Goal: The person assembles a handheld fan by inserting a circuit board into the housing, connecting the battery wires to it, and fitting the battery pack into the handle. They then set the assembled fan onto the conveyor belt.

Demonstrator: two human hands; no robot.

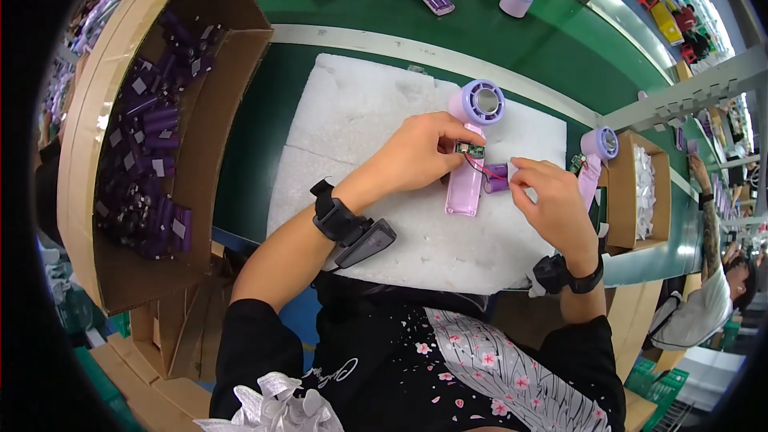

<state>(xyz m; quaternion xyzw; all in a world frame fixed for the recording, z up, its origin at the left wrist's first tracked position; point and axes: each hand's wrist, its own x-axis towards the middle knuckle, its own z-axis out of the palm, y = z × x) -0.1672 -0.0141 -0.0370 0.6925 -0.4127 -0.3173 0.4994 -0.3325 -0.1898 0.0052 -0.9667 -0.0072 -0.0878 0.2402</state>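
On a white foam sheet point(336, 112) lies a pink and lilac handheld fan point(464, 192) with its handle open and its round head point(485, 102) pointing away from me. My left hand point(428, 148) is closed on the handle's upper part, thumb and fingers at the small green circuit board point(470, 149). Red and dark wires run from the board toward a purple battery cell point(496, 178) just right of the handle. Beside that cell, my right hand point(552, 196) has thumb and index finger around a small white tab point(513, 166) at its end.
A deep cardboard box point(216, 112) of purple battery cells stands at left. Another fan point(592, 164) and a carton of white parts point(664, 192) are at right. Beyond a pale rail point(360, 40), several fan parts lie on the green belt point(472, 24). A co-worker point(704, 304) is at far right.
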